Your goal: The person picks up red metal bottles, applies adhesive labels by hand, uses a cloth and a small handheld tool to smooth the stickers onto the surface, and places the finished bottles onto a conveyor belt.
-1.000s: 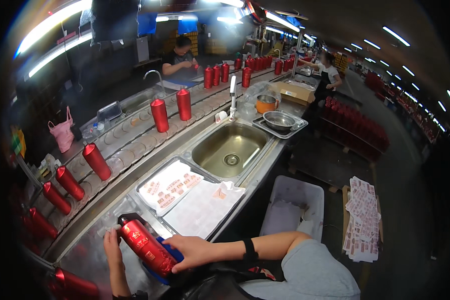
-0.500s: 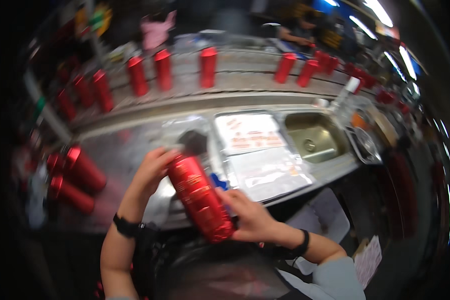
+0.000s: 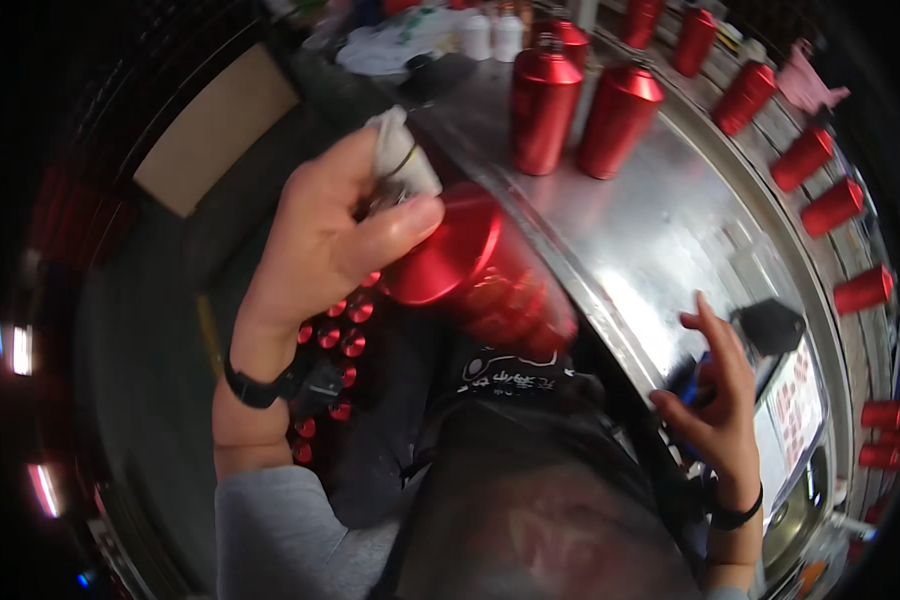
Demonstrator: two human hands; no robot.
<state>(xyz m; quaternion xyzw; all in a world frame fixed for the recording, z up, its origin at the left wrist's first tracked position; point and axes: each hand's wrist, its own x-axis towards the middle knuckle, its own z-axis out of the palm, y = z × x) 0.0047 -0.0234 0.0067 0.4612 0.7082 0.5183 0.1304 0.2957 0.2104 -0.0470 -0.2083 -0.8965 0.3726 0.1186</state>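
Note:
My left hand [image 3: 320,230] grips a shiny red metal bottle [image 3: 460,250] around its neck end, holding it tilted in front of my apron [image 3: 530,500]. A whitish piece [image 3: 405,155] with a dark line sticks up between thumb and fingers; I cannot make out what it is. The bottle's lower part, with raised shapes on its side, is blurred. My right hand [image 3: 715,400] is apart from the bottle, fingers spread, over the metal counter's edge. Beside it are a blue object [image 3: 682,385], partly hidden, and a dark angular object [image 3: 773,325].
Red bottles [image 3: 545,110] stand on the metal counter [image 3: 630,230], and more line the ledge behind. A tray with a red-printed sheet [image 3: 795,405] lies right. Several red bottle tops [image 3: 353,343] show below my left wrist. White bottles [image 3: 492,38] stand far back.
The view has swung left. The red bottle, earlier held between both hands, is now in my left hand by its neck end. My right hand has let go and opened.

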